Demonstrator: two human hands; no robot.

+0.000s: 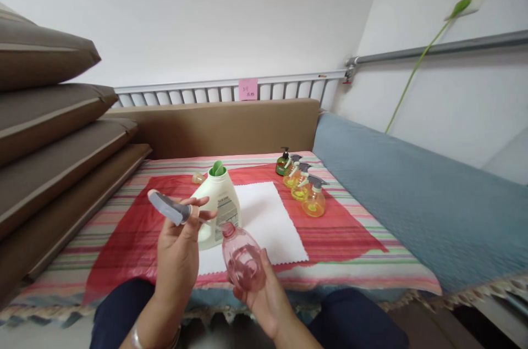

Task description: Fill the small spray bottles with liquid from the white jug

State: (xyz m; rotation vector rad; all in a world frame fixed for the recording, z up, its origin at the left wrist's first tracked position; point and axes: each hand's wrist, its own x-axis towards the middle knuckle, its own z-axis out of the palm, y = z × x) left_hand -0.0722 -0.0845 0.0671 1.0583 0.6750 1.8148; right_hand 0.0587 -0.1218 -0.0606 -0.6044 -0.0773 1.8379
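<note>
My left hand (177,253) pinches a grey trigger spray head (170,209), raised and tilted, with its nozzle end toward the upper left. A thin dip tube seems to run from it toward the bottle's neck; whether its tip is inside I cannot tell. My right hand (266,299) is wrapped round a see-through pink bottle (243,258), whose uncapped neck leans to the upper left. Just behind both hands stands a pale green jug (220,195) with a green spout in its open mouth. White cloth (268,222) lies under the jug.
Several yellow spray bottles (314,205) and a green pump bottle (282,162) stand in a row at right. A small cap (198,178) lies behind the jug. Red sheeting (127,233) covers part of the striped cloth. Stacked brown cushions (61,156) rise at left.
</note>
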